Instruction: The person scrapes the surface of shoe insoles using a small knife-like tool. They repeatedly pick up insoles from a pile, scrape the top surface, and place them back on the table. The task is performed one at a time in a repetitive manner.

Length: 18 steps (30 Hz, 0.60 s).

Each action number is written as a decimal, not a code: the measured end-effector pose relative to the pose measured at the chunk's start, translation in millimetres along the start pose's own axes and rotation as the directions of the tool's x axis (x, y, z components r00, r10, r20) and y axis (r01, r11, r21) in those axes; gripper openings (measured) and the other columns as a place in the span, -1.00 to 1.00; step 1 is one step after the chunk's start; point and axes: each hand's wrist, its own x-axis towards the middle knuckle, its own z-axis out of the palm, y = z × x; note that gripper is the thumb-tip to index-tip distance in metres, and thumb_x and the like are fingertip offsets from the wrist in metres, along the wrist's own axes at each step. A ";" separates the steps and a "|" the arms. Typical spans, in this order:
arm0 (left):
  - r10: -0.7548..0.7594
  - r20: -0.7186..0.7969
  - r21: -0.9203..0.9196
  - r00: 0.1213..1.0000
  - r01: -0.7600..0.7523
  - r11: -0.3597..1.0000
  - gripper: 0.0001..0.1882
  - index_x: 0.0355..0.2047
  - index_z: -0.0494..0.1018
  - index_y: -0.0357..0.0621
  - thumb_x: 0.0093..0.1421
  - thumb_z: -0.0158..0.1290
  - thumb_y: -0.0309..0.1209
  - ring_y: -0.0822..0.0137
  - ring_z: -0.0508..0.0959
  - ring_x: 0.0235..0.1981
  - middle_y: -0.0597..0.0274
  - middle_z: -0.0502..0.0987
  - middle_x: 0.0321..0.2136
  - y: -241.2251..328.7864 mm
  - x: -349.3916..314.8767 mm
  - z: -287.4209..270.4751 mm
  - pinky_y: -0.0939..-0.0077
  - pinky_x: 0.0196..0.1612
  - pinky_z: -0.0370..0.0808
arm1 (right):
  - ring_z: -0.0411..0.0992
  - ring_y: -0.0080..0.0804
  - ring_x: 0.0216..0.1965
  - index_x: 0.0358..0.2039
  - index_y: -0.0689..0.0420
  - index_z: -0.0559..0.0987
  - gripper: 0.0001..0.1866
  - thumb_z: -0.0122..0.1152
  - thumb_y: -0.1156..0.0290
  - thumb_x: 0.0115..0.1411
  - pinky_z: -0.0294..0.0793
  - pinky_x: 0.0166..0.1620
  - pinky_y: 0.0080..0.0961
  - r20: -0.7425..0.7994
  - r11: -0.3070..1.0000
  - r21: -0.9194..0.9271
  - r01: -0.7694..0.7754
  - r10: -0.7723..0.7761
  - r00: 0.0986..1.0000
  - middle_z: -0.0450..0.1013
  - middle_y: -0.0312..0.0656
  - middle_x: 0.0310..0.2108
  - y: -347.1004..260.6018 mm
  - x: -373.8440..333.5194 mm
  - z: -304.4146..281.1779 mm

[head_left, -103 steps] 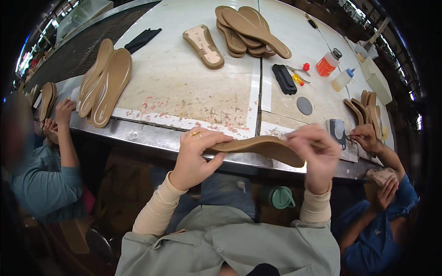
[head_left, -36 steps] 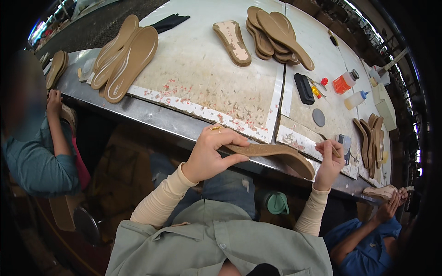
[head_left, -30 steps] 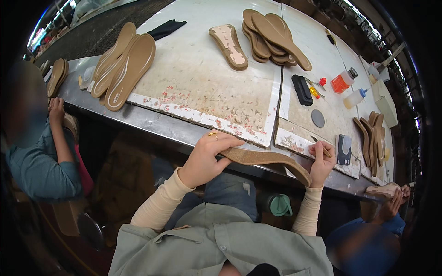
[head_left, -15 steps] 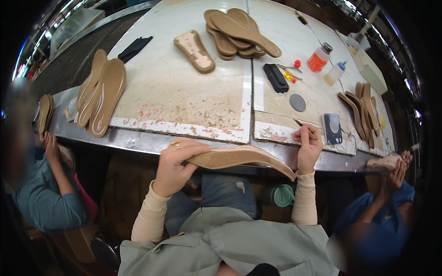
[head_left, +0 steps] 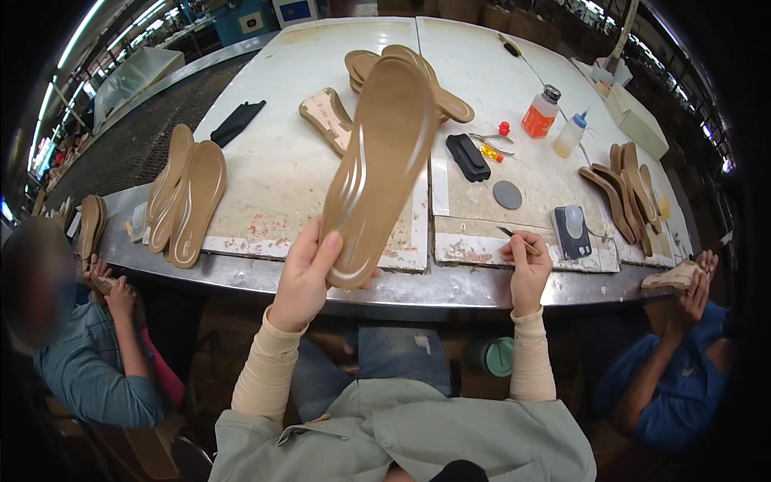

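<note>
My left hand (head_left: 309,269) grips a tan shoe insole (head_left: 384,161) by its narrow heel end, thumb on top. The insole stands tilted up over the table edge, its face with pale curved lines turned toward me. In my right hand (head_left: 528,273) a slim tool (head_left: 520,240) with a dark pointed tip and a tan handle is pinched between the fingers; its exact kind is unclear. That hand is over the front edge of the table. Behind the held insole lie a stack of insoles (head_left: 454,108), partly hidden, and one insole turned underside up (head_left: 324,112).
More insoles lie at left (head_left: 201,197) and right (head_left: 634,189). Near my right hand are a phone (head_left: 571,245), a grey disc (head_left: 507,194), a black case (head_left: 468,157), pliers (head_left: 499,143), a red-labelled bottle (head_left: 540,112) and a squeeze bottle (head_left: 570,135). Co-workers sit on both sides.
My left hand has turned the insole from edge-on and level to upright, with its patterned face toward me. My right hand keeps the slim tool, nearly in place. The view has tilted up a little.
</note>
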 end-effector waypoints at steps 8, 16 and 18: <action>0.124 -0.086 -0.002 0.989 -0.125 0.992 -0.67 -0.09 0.36 -0.33 0.38 -0.11 -0.26 0.45 0.44 -0.50 0.18 0.48 -0.29 30.5 100.5 -1.8 0.71 -0.49 0.36 | 0.41 -0.64 -0.44 -0.23 0.25 0.50 -0.87 0.13 0.45 0.30 0.40 -0.34 -0.72 0.016 1.000 -0.001 -0.003 0.003 1.000 0.46 -0.30 -0.47 -1.9 0.0 -1.4; 0.160 -0.163 -0.013 0.974 -0.164 0.986 -0.49 0.13 0.25 -0.36 0.26 0.09 -0.36 0.13 0.47 0.04 -0.07 0.33 0.10 12.5 147.4 -43.0 0.49 0.03 0.45 | 0.40 -0.64 -0.45 -0.23 0.24 0.51 -0.87 0.12 0.44 0.30 0.40 -0.33 -0.73 0.025 1.000 -0.020 0.008 -0.007 1.000 0.46 -0.31 -0.48 1.6 1.2 -1.6; 0.218 -0.191 0.353 0.957 -0.140 0.925 -0.40 0.19 0.22 -0.35 0.22 0.14 -0.33 0.10 0.46 0.08 -0.13 0.28 0.17 2.4 123.3 -41.4 0.44 0.08 0.42 | 0.40 -0.64 -0.45 -0.23 0.24 0.51 -0.87 0.12 0.44 0.31 0.40 -0.34 -0.73 0.015 0.999 -0.053 0.002 -0.001 1.000 0.46 -0.31 -0.48 1.5 0.3 -4.7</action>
